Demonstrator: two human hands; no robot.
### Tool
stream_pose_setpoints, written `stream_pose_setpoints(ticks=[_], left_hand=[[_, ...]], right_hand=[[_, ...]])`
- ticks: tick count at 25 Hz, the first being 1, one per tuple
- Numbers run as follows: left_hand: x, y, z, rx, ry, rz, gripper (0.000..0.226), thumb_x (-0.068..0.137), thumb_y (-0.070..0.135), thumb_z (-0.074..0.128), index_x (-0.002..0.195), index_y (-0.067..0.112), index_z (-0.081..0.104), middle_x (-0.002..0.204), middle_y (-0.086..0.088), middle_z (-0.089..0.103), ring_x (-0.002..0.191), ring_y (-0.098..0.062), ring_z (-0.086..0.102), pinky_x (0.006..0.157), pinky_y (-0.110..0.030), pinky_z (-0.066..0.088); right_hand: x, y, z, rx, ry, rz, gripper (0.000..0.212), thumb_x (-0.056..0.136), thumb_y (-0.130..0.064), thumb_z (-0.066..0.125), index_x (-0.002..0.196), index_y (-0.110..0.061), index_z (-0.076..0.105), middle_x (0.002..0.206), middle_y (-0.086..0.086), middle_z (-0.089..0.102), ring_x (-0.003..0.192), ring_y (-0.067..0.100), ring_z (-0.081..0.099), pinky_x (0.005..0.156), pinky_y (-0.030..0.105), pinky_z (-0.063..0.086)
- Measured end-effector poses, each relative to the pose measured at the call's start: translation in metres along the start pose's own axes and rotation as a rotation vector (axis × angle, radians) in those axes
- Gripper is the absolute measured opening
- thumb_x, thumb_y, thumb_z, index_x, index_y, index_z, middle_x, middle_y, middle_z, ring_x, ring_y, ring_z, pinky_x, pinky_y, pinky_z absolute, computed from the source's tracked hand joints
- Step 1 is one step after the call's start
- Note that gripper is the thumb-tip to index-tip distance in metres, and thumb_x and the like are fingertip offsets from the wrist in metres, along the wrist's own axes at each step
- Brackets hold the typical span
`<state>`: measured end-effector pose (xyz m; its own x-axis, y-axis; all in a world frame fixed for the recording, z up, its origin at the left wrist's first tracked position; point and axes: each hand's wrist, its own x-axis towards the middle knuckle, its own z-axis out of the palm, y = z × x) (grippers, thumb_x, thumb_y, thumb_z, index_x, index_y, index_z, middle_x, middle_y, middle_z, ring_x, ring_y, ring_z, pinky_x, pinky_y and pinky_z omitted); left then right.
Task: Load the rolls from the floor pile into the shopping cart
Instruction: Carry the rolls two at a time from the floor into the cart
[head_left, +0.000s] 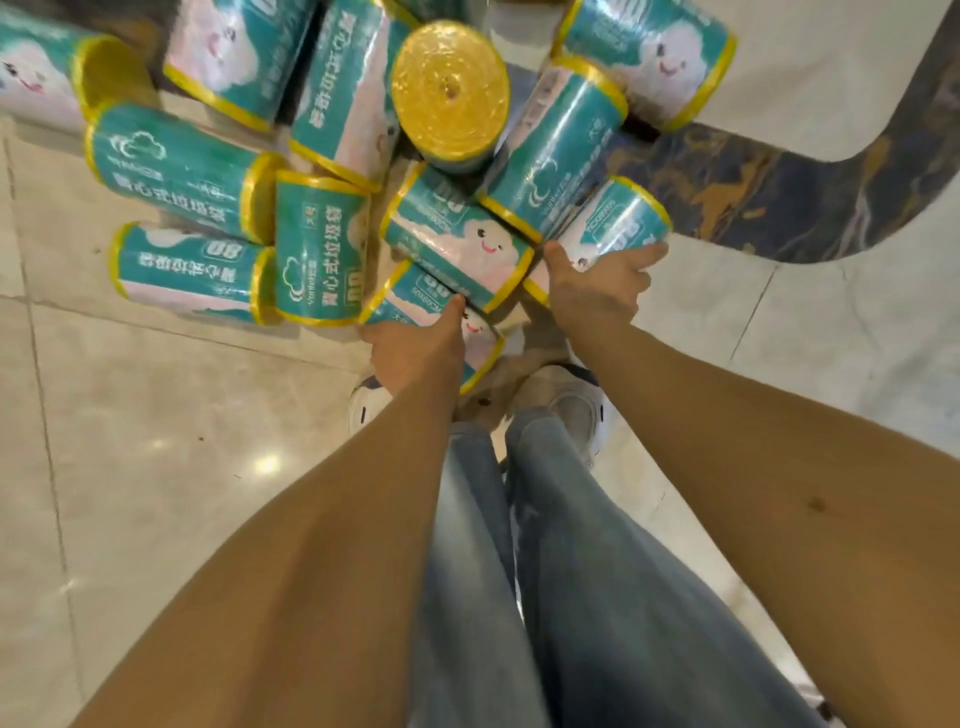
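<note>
Down at the floor pile (322, 244) now. Gripping the nearest roll (480, 335) with the left hand (415, 356), thumb over its top. Clasping a second roll (615, 223) with the right hand (597, 291), fingers (652, 254) curled round its side. Just beyond both sets of fingers, an upright yellow-ended roll (449, 93).

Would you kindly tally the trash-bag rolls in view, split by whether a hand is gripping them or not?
Gripped rolls, one in the left hand, one in the right hand: 2
Loose rolls: 10
Total: 12 rolls plainly in view
</note>
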<state>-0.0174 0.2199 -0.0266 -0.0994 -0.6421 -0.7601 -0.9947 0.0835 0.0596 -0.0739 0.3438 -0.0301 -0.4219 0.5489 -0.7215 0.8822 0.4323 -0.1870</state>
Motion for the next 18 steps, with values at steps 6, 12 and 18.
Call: stream_pose_setpoints(ticks=[6,12,18], left_hand=[[-0.054,0.020,-0.051,0.083,0.027,0.121,0.083,0.075,0.052,0.073,0.133,0.004,0.035,0.129,-0.016,0.053,0.120,-0.034,0.051,0.094,-0.040,0.042],[-0.180,0.118,-0.175,0.157,0.043,0.547,0.088,0.073,0.047,0.077,0.136,0.003,0.034,0.126,-0.017,0.056,0.119,-0.035,0.052,0.092,-0.040,0.041],[-0.375,0.233,-0.324,0.137,0.128,0.896,0.093,0.072,0.050,0.077,0.138,0.003,0.032,0.124,-0.018,0.059,0.117,-0.036,0.054,0.089,-0.041,0.044]], right_hand=[[-0.044,-0.021,-0.051,-0.072,-0.011,-0.136,0.104,0.086,-0.048,0.064,0.151,-0.008,-0.005,0.142,0.017,0.037,0.127,0.036,0.044,0.101,0.039,0.037],[-0.153,-0.099,-0.173,-0.021,0.051,-0.368,0.104,0.084,-0.042,0.069,0.152,-0.009,-0.002,0.141,0.018,0.040,0.126,0.037,0.045,0.098,0.042,0.039],[-0.285,-0.197,-0.386,-0.032,0.213,-0.637,0.105,0.084,-0.049,0.066,0.153,-0.014,-0.006,0.147,0.016,0.034,0.124,0.037,0.046,0.094,0.040,0.041]])
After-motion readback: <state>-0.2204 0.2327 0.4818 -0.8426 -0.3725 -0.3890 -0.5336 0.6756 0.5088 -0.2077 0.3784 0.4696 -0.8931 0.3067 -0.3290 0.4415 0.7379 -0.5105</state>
